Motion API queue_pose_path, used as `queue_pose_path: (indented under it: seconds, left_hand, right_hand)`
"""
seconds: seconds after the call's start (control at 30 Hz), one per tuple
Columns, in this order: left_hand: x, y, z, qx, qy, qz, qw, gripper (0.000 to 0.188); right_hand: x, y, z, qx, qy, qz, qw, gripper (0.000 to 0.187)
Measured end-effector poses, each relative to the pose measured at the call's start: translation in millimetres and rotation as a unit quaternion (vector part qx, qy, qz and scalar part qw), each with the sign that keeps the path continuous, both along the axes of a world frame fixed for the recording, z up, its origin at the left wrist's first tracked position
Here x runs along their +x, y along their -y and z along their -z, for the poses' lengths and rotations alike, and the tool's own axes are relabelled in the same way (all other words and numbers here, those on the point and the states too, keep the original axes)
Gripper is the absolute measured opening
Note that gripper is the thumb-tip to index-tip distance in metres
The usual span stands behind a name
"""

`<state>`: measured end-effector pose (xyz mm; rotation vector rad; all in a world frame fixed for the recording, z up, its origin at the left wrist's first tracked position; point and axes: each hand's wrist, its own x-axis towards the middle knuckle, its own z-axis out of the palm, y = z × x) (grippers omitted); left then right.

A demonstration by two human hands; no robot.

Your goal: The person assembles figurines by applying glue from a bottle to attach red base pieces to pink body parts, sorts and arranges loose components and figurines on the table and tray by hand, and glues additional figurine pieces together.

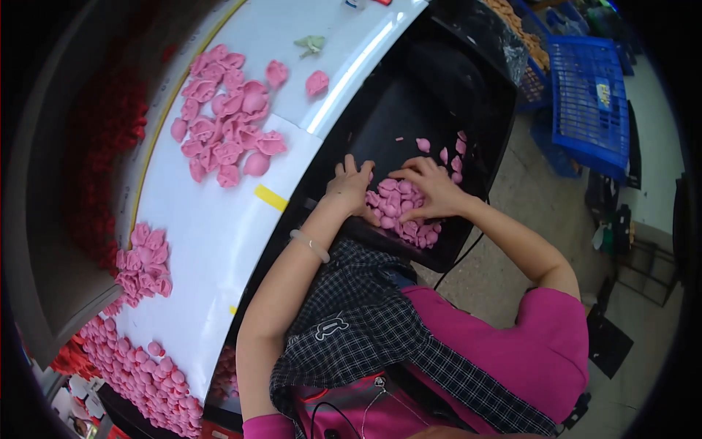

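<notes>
A pile of small pink, soft-looking moulded pieces (pixel 395 201), some round and some ruffled, lies in a black tray (pixel 409 95) in front of my body. Against the pile's left side rests my left hand (pixel 349 190), fingers spread apart, a pale bangle on its wrist. My right hand (pixel 433 189) curves over the pile's right side with thumb and fingers apart, touching the pieces. Between them the two hands frame the heap; neither has a piece clearly gripped. A few loose pink pieces (pixel 458 150) are scattered farther up the tray's right side.
Left of the tray runs a white table (pixel 212 249) with a large cluster of pink ruffled pieces (pixel 227 117), a smaller cluster (pixel 146 263) and many round pink pieces (pixel 139 377). Blue plastic baskets (pixel 591 102) stand at far right. A dark cable (pixel 468 252) hangs beside the tray.
</notes>
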<state>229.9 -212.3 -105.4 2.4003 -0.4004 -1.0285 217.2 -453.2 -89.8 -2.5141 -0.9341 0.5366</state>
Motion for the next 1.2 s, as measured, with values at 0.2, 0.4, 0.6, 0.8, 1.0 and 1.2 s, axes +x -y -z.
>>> queue_pose_path:
  seconds: [0.2,0.4,0.6,0.8,1.0,1.2]
  left_hand:
    - [-2.1,22.1,0.0,-0.033,-0.052,0.066,0.996,0.127]
    - [-5.1,24.6,27.7,-0.211,-0.162,0.068,0.962,0.137]
    - [-9.4,29.3,12.1,-0.211,-0.266,-0.051,0.939,0.147]
    - [7.1,22.8,-9.1,-0.3,-0.226,-0.116,0.919,0.124]
    - [49.0,-34.5,-136.9,-0.363,-0.171,-0.198,0.894,0.11]
    - [73.8,-124.1,-212.9,-0.261,0.01,-0.231,0.937,0.101]
  right_hand:
    - [-21.6,25.3,-12.3,-0.092,-0.126,0.052,0.986,0.123]
    - [-40.6,9.3,12.5,0.124,-0.238,0.145,0.952,0.121]
    - [-36.0,-11.0,8.4,0.248,-0.433,0.239,0.833,0.109]
    - [-5.3,-20.5,-41.4,0.281,-0.432,0.214,0.83,0.105]
    - [77.5,-63.1,-132.2,0.266,-0.351,0.076,0.894,0.102]
    - [132.0,-157.0,-176.8,0.295,-0.263,-0.018,0.918,0.097]
